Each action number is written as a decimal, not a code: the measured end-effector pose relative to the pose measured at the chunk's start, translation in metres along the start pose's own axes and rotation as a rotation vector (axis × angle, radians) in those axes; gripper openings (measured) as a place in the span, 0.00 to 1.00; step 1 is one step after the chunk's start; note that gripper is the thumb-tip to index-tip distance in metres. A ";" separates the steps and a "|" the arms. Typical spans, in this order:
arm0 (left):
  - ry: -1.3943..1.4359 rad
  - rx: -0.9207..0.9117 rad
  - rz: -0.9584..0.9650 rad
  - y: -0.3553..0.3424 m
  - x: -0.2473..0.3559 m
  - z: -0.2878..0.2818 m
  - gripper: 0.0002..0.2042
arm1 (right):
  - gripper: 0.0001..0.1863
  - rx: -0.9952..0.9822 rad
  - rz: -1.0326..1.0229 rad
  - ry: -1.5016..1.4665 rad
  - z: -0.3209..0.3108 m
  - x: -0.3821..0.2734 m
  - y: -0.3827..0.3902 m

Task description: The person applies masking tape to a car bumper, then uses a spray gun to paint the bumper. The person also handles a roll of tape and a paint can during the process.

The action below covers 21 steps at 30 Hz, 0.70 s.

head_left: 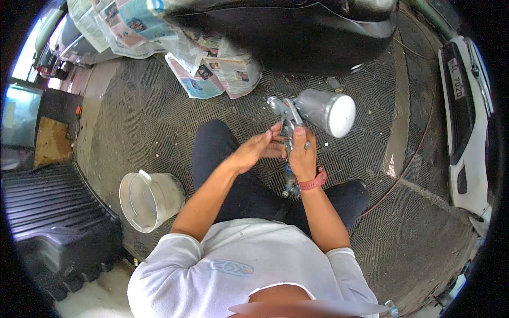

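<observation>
A metal spray gun (289,114) is held tilted in front of me, above the patterned floor. Its silver paint cup (322,110), with a white end, points off to the right. My right hand (304,153) is closed round the gun's handle, a red band on that wrist. From the left, my left hand (255,150) reaches up to the gun with its fingers stretched out beside the handle. Whether those fingertips touch it I cannot tell. Below my right hand, a blue and metal fitting (289,183) shows at the lower end of the handle.
Ahead is a glossy black car panel (313,40), with newspaper sheets (212,74) masking its left part. A translucent bucket (177,196) stands left of my legs, near a black ribbed liner (47,196). A white bumper (458,164) and thin hose (408,164) lie to the right.
</observation>
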State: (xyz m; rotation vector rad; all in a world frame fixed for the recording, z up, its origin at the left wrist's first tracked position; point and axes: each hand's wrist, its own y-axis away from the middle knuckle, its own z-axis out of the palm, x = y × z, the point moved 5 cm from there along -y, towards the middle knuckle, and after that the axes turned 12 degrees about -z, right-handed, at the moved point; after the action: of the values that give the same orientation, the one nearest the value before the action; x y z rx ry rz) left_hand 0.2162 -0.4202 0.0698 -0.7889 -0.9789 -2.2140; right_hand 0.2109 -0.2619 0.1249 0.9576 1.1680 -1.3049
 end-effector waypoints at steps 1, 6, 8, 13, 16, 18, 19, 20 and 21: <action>0.050 -0.006 -0.021 0.007 -0.009 -0.007 0.26 | 0.27 -0.025 -0.033 -0.014 0.010 0.001 -0.007; -0.086 -0.018 -0.059 0.018 -0.033 -0.033 0.20 | 0.27 -0.091 -0.047 0.121 0.055 0.010 -0.034; -0.190 -0.051 -0.029 0.016 -0.037 -0.043 0.18 | 0.28 -0.113 -0.056 0.188 0.066 0.014 -0.042; -0.149 -0.066 0.000 0.002 -0.046 -0.063 0.16 | 0.29 -0.049 -0.155 0.291 0.080 0.019 -0.048; -0.139 -0.091 0.001 -0.005 -0.046 -0.067 0.16 | 0.30 -0.008 -0.187 0.339 0.082 0.019 -0.049; -0.114 -0.090 -0.001 -0.006 -0.045 -0.068 0.14 | 0.30 0.017 -0.200 0.373 0.084 0.017 -0.049; -0.085 -0.084 -0.001 -0.007 -0.045 -0.070 0.13 | 0.30 0.017 -0.229 0.402 0.086 0.015 -0.049; -0.054 -0.087 0.001 -0.006 -0.044 -0.070 0.12 | 0.29 0.014 -0.202 0.402 0.088 0.015 -0.051; -0.060 -0.080 0.000 -0.006 -0.044 -0.072 0.13 | 0.29 0.011 -0.189 0.401 0.089 0.016 -0.051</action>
State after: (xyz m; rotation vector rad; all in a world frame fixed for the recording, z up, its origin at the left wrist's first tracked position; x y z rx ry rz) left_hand 0.2205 -0.4615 -0.0040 -0.8963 -0.9237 -2.2523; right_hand 0.1666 -0.3558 0.1321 1.1753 1.5915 -1.3023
